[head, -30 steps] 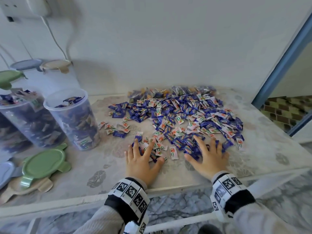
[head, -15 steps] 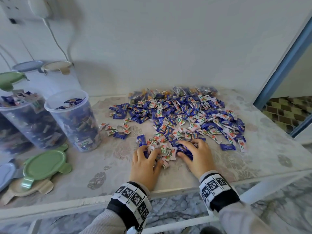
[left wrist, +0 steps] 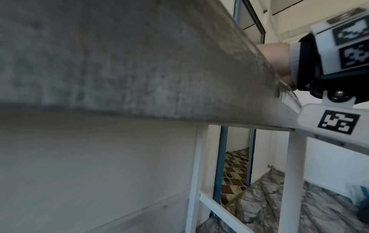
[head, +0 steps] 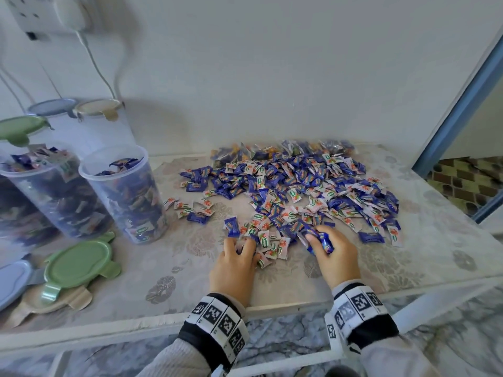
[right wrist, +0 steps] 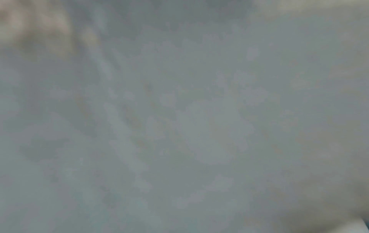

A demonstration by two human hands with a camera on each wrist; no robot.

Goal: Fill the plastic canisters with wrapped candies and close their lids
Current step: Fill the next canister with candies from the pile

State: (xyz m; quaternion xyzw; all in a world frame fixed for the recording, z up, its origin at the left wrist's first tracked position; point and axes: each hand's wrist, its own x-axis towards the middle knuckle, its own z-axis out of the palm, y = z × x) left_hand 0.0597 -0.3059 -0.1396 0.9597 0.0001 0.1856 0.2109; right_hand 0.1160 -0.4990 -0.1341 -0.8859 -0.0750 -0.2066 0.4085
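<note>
White wall behind; on the table, both hands, left hand and right hand, curl around candies; the open canister stands far-left, nearer the left.

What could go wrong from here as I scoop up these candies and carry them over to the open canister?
Both hands, left hand and right hand, grip loose candies near the table's front edge, so some may slip off onto the floor. The open canister already looks nearly full, so a big handful could overflow or nudge it.
</note>
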